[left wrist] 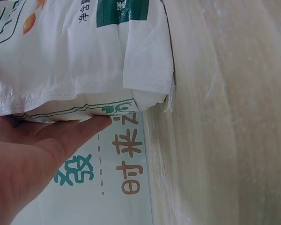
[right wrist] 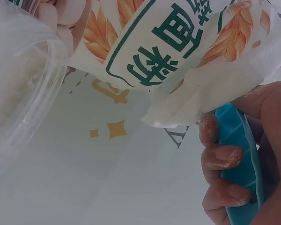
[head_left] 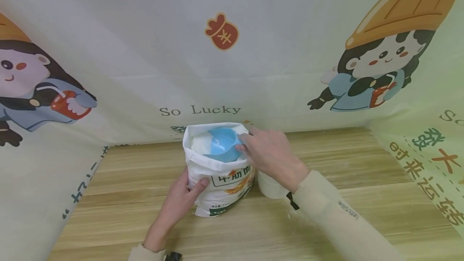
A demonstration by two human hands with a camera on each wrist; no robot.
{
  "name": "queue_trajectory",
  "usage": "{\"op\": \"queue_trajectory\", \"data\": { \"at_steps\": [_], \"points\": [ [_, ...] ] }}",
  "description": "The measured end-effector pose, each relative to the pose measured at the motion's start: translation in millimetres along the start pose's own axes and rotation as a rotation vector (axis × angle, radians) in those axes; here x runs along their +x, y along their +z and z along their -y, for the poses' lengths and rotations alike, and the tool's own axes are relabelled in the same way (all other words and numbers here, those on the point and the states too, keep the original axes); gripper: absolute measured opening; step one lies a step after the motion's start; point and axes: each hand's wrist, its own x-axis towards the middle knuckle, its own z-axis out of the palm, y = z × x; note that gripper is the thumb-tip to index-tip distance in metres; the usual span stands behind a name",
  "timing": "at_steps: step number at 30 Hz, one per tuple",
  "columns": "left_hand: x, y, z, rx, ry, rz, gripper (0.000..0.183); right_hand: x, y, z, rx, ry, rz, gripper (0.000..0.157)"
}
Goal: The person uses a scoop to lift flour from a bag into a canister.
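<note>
A white flour bag [head_left: 226, 190] with printed wheat ears stands upright, its top gaping and white flour [head_left: 200, 143] showing inside. My left hand [head_left: 182, 195] grips the bag's left side, thumb on the front and fingers reaching behind. In the left wrist view those fingers lie along the side of the bag [left wrist: 75, 61]. My right hand [head_left: 272, 152] holds a blue scoop [head_left: 223, 144] by its handle, with the scoop's bowl inside the bag's mouth. The right wrist view shows flour-dusted fingers [right wrist: 225, 157] curled round the ribbed blue handle [right wrist: 239, 154].
A whitish see-through tub [head_left: 270, 187] stands just right of the bag, partly hidden by my right hand and forearm. White specks lie near it on the wood-grain table [head_left: 145, 172]. Printed cloth walls [head_left: 145, 51] rise behind and at both sides.
</note>
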Motion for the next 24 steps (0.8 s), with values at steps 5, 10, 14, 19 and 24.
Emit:
{"op": "queue_trajectory", "data": {
  "at_steps": [5, 10, 14, 19, 24],
  "points": [
    [0.2, 0.0, -0.2, 0.000, 0.000, 0.001, 0.048, -3.6, 0.9, -2.2, 0.031, 0.004, -0.015, 0.024],
    [-0.1, -0.1, -0.4, 0.005, 0.005, -0.001, 0.048, -8.6, 1.0, -2.8, 0.084, 0.034, -0.027, 0.024],
    [-0.1, -0.3, 0.2, 0.005, 0.004, -0.002, 0.048, -12.1, 2.3, -3.8, 0.117, 0.036, -0.041, 0.023],
    [-0.2, -0.2, -0.4, 0.005, 0.010, -0.003, 0.048, -16.7, 2.5, -6.0, 0.150, 0.039, -0.051, 0.025],
    [-0.5, -1.0, -2.9, 0.007, -0.003, 0.000, 0.048, -21.3, -2.2, -7.6, 0.167, 0.066, -0.026, 0.031]
  ]
}}
